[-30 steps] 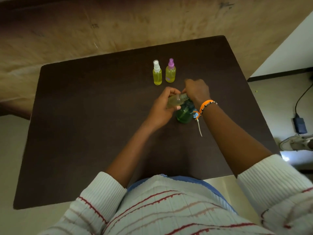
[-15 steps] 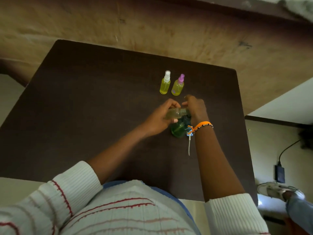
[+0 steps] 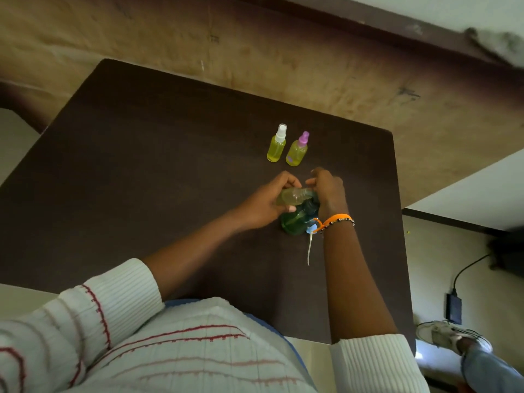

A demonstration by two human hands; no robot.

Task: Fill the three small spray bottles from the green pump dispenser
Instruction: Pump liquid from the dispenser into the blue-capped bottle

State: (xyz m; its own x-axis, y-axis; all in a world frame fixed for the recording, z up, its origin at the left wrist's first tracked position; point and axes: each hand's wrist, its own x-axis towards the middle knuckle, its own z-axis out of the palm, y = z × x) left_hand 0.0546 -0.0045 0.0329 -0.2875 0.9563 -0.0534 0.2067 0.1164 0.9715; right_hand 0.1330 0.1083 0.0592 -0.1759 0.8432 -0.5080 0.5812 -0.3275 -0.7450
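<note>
Table (image 3: 141,180), dark brown, carries every item I see. My left hand (image 3: 261,205) grips the uncapped spray bottle (image 3: 290,196), tilted at the green pump dispenser (image 3: 297,219). My right hand (image 3: 329,191) curls over the dispenser's top. Behind stand the white-capped bottle (image 3: 276,144) and purple-capped bottle (image 3: 297,150), filled yellow.
</note>
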